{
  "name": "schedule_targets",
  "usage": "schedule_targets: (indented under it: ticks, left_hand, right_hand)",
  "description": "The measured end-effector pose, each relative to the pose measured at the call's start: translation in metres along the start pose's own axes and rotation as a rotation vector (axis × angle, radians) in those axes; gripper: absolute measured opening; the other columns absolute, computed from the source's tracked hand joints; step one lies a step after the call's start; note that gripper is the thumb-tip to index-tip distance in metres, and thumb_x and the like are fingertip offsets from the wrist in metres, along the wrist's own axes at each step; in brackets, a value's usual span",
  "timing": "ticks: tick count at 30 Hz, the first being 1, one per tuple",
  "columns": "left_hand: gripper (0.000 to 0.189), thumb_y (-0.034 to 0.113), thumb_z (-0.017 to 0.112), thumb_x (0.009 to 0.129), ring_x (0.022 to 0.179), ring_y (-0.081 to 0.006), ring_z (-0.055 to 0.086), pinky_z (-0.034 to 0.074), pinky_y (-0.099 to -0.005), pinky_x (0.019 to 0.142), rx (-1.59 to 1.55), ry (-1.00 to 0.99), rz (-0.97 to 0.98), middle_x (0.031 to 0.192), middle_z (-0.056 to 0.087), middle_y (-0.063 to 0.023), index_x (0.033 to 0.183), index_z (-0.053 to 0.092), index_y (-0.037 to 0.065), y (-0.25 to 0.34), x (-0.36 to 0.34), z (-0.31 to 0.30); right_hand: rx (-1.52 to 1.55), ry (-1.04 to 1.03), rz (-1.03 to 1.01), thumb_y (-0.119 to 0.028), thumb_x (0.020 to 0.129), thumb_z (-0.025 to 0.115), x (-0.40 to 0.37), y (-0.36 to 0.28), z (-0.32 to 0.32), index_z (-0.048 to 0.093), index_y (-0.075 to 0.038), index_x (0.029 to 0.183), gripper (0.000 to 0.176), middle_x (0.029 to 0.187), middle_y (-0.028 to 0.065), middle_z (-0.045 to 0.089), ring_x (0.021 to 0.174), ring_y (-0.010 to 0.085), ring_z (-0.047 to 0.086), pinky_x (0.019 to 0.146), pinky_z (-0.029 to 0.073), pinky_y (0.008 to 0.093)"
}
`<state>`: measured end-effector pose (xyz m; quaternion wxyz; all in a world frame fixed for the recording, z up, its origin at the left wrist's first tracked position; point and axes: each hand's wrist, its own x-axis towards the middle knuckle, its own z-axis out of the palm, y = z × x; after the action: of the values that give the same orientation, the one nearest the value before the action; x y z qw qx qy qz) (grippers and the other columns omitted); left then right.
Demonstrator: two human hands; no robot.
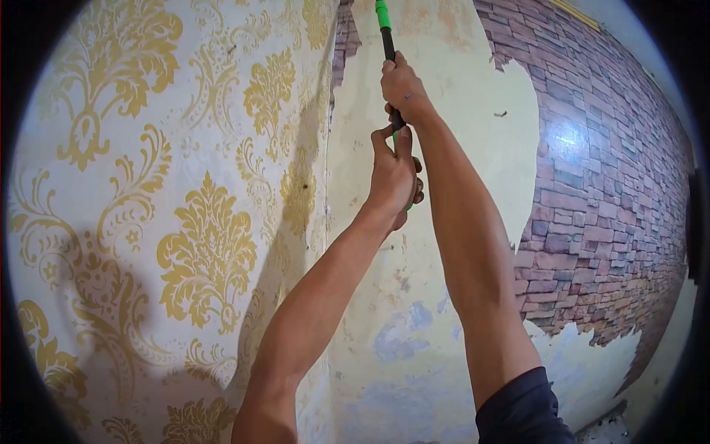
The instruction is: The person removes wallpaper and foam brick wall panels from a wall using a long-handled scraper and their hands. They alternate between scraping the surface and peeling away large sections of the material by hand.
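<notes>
A green and black pole (387, 44) runs up out of the top edge of the view, so its upper end is hidden. My right hand (404, 90) is wrapped round its black part. Just below, my left hand (396, 174) grips the lower part of the pole, thumb pointing up along it. Both arms are stretched upward in front of a bare, cream-coloured wall strip (473, 163).
On the left is a wall with gold damask wallpaper (207, 251), crossed by shadows. Brick-pattern wallpaper (592, 192) with torn edges covers the right side. Bluish patches (403, 333) mark the lower wall. A yellow strip (577, 15) shows at the top right.
</notes>
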<state>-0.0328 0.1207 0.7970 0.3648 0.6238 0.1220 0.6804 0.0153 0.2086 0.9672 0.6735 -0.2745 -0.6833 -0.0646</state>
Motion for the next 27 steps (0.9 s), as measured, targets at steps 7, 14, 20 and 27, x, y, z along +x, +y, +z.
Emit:
schedule_targets:
  ticks: [7,14,20,27]
  left_hand:
    - [0.061,0.055,0.047,0.109,0.059,-0.0149,0.052,0.043,-0.0332,0.050,0.061,0.032,0.110,0.093,0.056,-0.0088,0.146,0.034,0.008,0.034,0.047,0.009]
    - [0.062,0.054,0.040,0.112,0.057,-0.0168,0.058,0.048,-0.0329,0.050,0.234,0.010,0.057,0.093,0.056,-0.0111,0.156,0.026,0.012,-0.059,0.001,0.001]
    - [0.077,0.047,0.049,0.111,0.095,-0.0217,0.071,0.055,-0.0361,0.084,0.522,-0.157,-0.023,0.115,0.064,-0.0167,0.170,0.012,0.015,-0.111,-0.068,-0.021]
    - [0.057,0.032,0.047,0.114,0.115,-0.0199,0.065,0.052,-0.0332,0.097,0.353,-0.271,-0.198,0.131,0.062,-0.0163,0.164,0.031,0.010,-0.149,-0.183,-0.057]
  right_hand:
    - [0.242,-0.183,0.012,-0.028,0.108,0.040,0.044,-0.047,-0.025,0.041,0.000,0.152,0.052,0.082,0.0157,0.067,0.054,0.0242,0.062,0.056,0.056,0.0430]
    - [0.350,-0.157,-0.028,-0.044,0.111,0.046,-0.056,0.028,-0.028,0.028,-0.011,0.166,0.067,0.065,0.0055,0.054,0.046,0.0161,0.052,0.044,0.044,0.0355]
    - [0.351,-0.124,0.101,-0.047,0.111,0.046,-0.113,0.075,-0.072,0.036,-0.007,0.160,0.064,0.058,-0.0015,0.044,0.040,0.0109,0.043,0.038,0.039,0.0312]
    - [0.388,-0.143,0.195,-0.042,0.112,0.046,-0.140,0.091,-0.120,0.038,-0.003,0.158,0.060,0.061,-0.0018,0.044,0.038,0.0079,0.040,0.034,0.036,0.0264]
